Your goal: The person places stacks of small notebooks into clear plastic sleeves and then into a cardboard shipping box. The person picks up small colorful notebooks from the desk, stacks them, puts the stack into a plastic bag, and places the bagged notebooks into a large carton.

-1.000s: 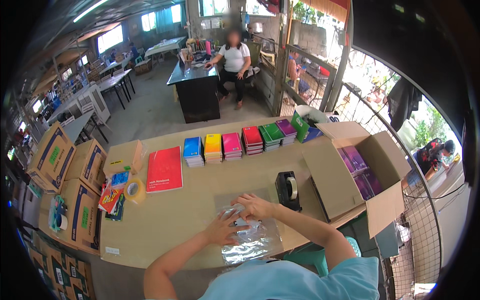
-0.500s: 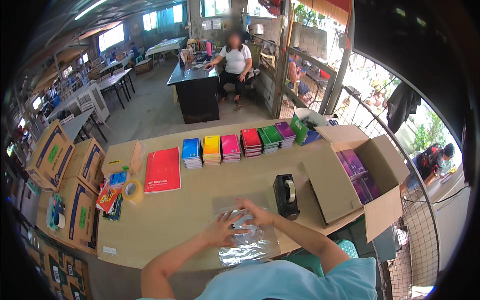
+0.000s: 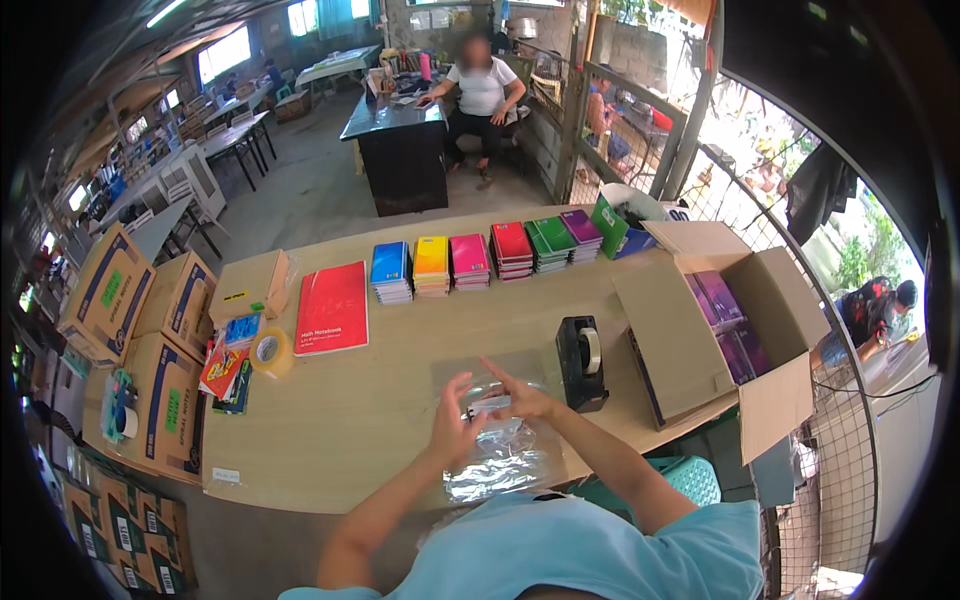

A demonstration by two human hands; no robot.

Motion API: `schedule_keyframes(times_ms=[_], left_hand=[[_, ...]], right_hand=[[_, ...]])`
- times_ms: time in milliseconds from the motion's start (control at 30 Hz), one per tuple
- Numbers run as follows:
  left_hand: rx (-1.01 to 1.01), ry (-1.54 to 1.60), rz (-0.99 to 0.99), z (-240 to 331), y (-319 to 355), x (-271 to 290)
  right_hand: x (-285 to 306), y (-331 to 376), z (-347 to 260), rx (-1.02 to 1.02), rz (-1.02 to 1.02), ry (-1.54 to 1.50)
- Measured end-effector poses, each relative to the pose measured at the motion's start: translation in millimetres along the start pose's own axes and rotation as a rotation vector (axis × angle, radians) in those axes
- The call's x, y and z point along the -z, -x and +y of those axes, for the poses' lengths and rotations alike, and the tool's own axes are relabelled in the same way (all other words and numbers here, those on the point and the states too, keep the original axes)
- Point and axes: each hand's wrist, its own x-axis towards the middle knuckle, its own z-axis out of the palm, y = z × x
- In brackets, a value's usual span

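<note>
The left hand (image 3: 455, 428) and right hand (image 3: 517, 398) have fingers spread, seemingly empty; the clear plastic sheet (image 3: 497, 468) lies beneath them. A dragging fingertip could crease or shift the slick film.

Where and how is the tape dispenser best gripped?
Probably grip the tape dispenser by the long sides of its black body, from above and slightly left, with the right hand. It is narrow side to side and longer front to back, which suits a straddling grip. Its left side faces that hand; the open box stands to its right. Best keep off the tape roll.
</note>
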Motion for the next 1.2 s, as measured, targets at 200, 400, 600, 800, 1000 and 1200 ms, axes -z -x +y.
schedule_keyframes(times_ms=[200,400,600,800,1000,1200], left_hand=[[0.460,0.337,-0.228,25,-63,0],[0.127,0.357,0.184,65,-56,33],[-0.268,-0.519,-0.129,55,7,-5],[-0.026,0.068,0.256,79,8,8],[-0.051,-0.522,-0.132,65,20,-4],[-0.066,-0.075,0.153,66,10,-3]], right_hand=[[1,3,4,0.019,0.049,0.010],[-7,10,-20,-0.104,0.078,0.012],[2,0,9,0.194,0.063,0.017],[2,7,10,-0.027,0.084,0.114],[9,-2,11,-0.063,0.055,0.018],[8,-2,12,0.007,0.105,0.139]])
